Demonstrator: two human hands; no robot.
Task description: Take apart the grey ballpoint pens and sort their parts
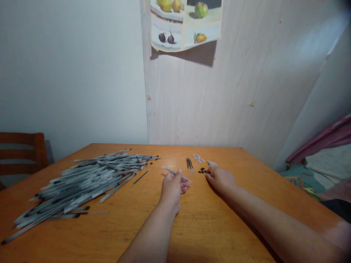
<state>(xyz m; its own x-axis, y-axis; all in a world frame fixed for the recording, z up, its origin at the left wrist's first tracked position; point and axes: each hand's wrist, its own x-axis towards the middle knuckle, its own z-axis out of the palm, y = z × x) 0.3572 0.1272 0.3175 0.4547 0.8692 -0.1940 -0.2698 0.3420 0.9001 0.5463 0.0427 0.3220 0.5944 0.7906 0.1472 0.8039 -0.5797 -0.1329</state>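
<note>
My left hand (pixel 173 187) is closed around a clear pen barrel (pixel 170 170) that sticks out to the upper left and right of the fist. My right hand (pixel 218 176) rests on the wooden table (pixel 208 226), fingers curled at a small cluster of black pen caps (pixel 202 170); whether it pinches one is hidden. A few dark ink refills (pixel 189 164) lie just beyond my left hand, with some clear small parts (pixel 197 157) behind them. A big heap of grey pens (pixel 85 182) covers the table's left side.
A wooden chair back (pixel 23 149) stands at the far left. A wood-grain wall panel (pixel 219 91) with a fruit picture (pixel 185 23) rises behind the table. Bedding and cloth (pixel 323 160) lie to the right of the table.
</note>
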